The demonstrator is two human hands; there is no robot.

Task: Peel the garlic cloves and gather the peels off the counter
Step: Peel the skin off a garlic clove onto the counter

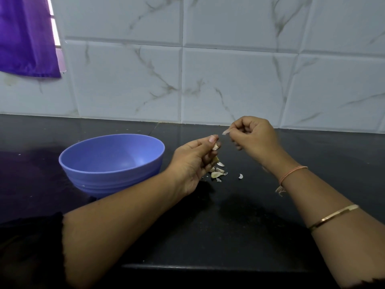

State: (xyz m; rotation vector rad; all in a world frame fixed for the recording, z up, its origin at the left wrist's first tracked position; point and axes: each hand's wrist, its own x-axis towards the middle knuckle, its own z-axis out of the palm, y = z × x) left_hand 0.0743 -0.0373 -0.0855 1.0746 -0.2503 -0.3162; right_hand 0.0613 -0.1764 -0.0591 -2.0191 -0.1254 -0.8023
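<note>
Head view, sole view on record. Black counter [229,226] running full width, back edge against a white marble-pattern tiled wall [229,80], front edge low in the picture. Left hand [193,161] raised above mid-counter, palm turned inward, thumb and fingertips pinched on a garlic clove [215,146]; clove pale and partly covered by the fingers. Small yellowish piece [216,158] at the lower fingers of the same hand; held or lying on the counter, cannot tell. Right hand [253,136] raised nearer the back edge, fingers curled, thumb and forefinger nipping a strip of peel [225,132]. Hands apart, a narrow gap between the strip and the clove, no contact seen. Loose peels [217,174] scattered on the counter directly beneath the left fingertips, roughly midway between back and front edges. Single peel [240,176] lying just to the right of that scatter, apart from it. Blue bowl [108,178] upright on the counter left of centre, just beside the left wrist and near the scatter. Orange thread band [291,173] on the right wrist, loose ends hanging; thin gold bangle [333,217] further up the same forearm. Dark sleeve [31,247] on the left arm at the lower left corner. Purple cloth [27,38] hanging at the upper left, above the counter's left end.
</note>
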